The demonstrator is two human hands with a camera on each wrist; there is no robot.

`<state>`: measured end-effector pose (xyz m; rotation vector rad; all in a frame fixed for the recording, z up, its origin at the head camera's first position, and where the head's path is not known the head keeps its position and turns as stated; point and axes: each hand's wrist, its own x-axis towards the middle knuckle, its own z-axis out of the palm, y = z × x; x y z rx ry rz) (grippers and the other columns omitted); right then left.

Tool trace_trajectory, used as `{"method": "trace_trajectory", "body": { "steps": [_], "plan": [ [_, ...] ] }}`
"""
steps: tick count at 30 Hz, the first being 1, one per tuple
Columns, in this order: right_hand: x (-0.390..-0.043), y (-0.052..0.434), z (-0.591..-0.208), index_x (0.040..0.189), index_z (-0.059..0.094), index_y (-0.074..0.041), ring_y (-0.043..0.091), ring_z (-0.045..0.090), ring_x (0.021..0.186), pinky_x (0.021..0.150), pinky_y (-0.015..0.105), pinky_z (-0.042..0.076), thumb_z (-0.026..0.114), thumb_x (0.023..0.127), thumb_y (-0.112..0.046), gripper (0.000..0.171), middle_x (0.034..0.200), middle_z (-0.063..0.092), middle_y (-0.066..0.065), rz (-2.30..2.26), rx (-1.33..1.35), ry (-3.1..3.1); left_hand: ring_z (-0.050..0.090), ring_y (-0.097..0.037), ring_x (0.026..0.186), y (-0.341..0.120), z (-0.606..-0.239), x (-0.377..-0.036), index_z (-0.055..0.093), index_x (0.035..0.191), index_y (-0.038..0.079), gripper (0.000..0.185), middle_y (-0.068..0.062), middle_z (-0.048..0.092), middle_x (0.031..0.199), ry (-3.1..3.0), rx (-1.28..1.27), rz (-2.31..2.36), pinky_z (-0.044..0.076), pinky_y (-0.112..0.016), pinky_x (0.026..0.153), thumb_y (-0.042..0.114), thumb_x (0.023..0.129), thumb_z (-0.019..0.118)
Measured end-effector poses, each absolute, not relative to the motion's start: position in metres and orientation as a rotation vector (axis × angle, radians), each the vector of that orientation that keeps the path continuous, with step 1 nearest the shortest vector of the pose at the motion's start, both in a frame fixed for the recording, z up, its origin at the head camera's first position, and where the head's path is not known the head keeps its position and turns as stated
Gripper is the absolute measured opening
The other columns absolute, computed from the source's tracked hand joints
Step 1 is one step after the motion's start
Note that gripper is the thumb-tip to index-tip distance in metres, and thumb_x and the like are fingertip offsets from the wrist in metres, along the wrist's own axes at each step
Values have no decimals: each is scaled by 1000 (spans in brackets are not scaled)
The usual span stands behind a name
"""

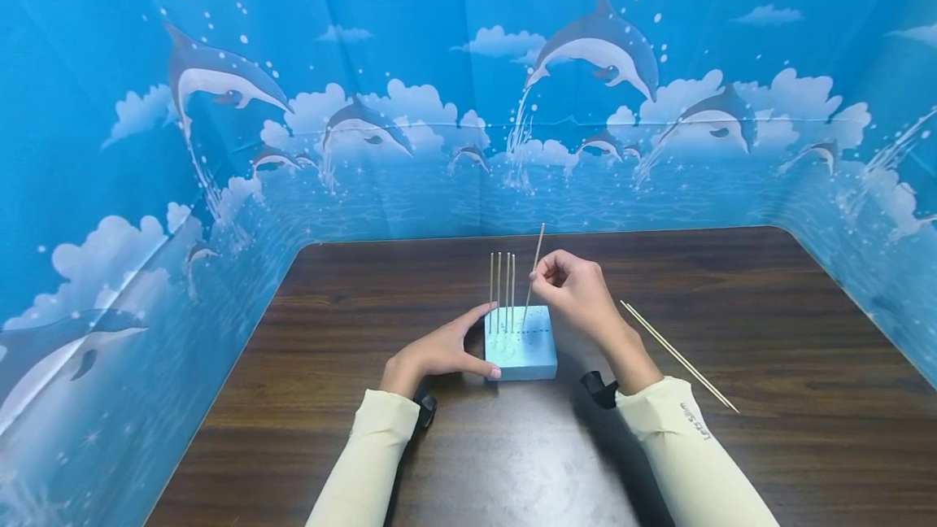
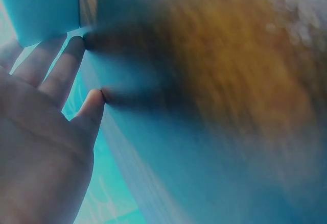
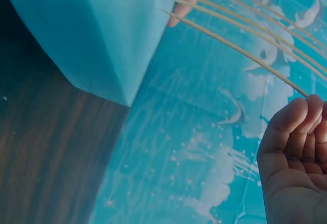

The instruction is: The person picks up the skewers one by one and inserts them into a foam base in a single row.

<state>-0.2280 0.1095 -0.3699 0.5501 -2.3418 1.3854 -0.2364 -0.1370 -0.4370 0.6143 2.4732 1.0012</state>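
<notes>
Blue foam block, touching the spread left grip, lies down-left of the right grip, which pinches a stick slanting steeply down toward it.

4 thin tan wooden sticks stand at 9 o'clock in a blue rectangular foam block, 2 loose sticks lying at 3 o'clock.

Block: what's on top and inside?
Four sticks stand upright in the block, near dark dots; a held fifth slants above. Any ends sunk inside are covered, unseen.
</notes>
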Motion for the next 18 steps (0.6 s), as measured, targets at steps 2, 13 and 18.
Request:
{"method": "trace_trajectory", "body": {
  "steps": [2,13,18],
  "plan": [
    [-230,107,-373,81,63,-6,14,53,63,55,21,43,67,85,0,8,71,62,3,1390,569,-2342,19,-16,150,-137,-437,-237,21,158,33,108,9,20,164,2472,611,998,22,-48,120,50,73,84],
    [-232,100,-384,81,63,-6,12,55,63,56,22,47,66,84,0,7,71,63,1,1352,645,-2384,21,-16,150,-138,-436,-239,19,159,31,111,8,21,164,2460,621,1005,24,-48,119,53,71,84],
    [-229,98,-396,81,63,-7,10,54,63,56,21,46,66,83,0,8,71,62,0,1335,674,-2383,21,-14,149,-138,-436,-239,20,158,33,111,10,22,163,2461,600,996,24,-46,120,54,71,84]
  ]
}}
